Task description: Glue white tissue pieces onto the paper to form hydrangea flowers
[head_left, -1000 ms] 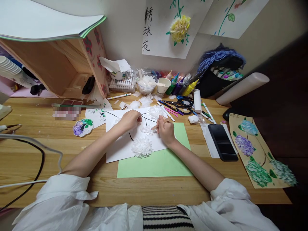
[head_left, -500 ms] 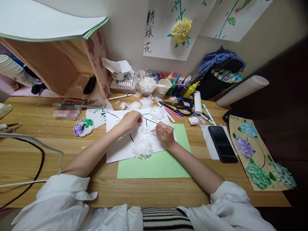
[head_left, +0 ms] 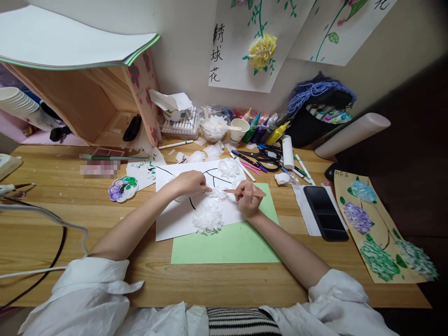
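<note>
White paper (head_left: 175, 219) with black drawn branches lies over a green sheet (head_left: 224, 249). Several clumps of white paper petals sit on it, a full one (head_left: 207, 218) near the front and another (head_left: 228, 168) at the upper right. My left hand (head_left: 193, 183) reaches over the paper, fingertips pressed together at the left edge of a small petal clump (head_left: 219, 194); what they pinch is too small to name. My right hand (head_left: 249, 198) is closed around a thin wooden stick (head_left: 258, 192), whose tip points left at that small clump.
Behind the paper are a bowl of white scraps (head_left: 214, 128), a paper cup (head_left: 239, 129), paint bottles and black scissors (head_left: 268, 158). A phone (head_left: 325, 212) and a flower picture (head_left: 380, 233) lie to the right. A painted palette (head_left: 122, 188) and cables are at left.
My left hand has lowered, its fingertips now at the small clump. My right hand has shifted slightly right, and more of the stick shows. The whole view has tilted slightly.
</note>
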{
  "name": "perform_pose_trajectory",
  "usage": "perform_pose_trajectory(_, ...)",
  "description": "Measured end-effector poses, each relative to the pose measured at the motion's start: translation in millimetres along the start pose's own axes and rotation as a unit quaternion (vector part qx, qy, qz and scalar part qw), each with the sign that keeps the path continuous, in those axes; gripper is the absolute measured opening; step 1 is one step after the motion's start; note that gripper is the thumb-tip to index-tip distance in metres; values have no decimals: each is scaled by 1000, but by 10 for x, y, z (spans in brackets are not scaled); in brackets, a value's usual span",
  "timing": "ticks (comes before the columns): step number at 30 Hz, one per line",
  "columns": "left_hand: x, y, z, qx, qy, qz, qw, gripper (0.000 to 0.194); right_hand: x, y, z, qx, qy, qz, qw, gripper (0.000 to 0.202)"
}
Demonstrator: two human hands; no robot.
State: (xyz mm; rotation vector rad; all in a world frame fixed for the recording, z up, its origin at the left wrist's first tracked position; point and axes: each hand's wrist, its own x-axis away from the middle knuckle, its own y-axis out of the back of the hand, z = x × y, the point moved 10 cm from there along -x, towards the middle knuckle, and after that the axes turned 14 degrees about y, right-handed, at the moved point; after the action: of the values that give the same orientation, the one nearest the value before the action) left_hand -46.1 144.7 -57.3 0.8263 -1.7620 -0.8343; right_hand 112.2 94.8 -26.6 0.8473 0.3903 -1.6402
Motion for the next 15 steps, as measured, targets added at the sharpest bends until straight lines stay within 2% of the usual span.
perform_pose_trajectory(3,-20,-32,-20,33,-23,16,999,23,-1,12,4,-1,8,-1,1000,44)
perform_pose_trajectory(6,-50,62,27,50,-27,0,998,24,3,9,8,-4,18,4,1000,43)
perform_pose_trajectory(8,-100,218,165,37,14,-56,998,25,4,2,20,-8,27,6,1000,42)
perform_pose_trajectory(10,-140,436,377,7,87,-146,985,26,0,-12,36,-11,38,10,999,42)
perform_pose_trajectory(13,-116,729,644,-41,178,-277,943,28,-9,-42,61,-15,52,21,998,43)
perform_pose_trajectory(15,-82,833,755,-62,211,-326,920,28,-12,-57,73,-18,59,28,998,42)
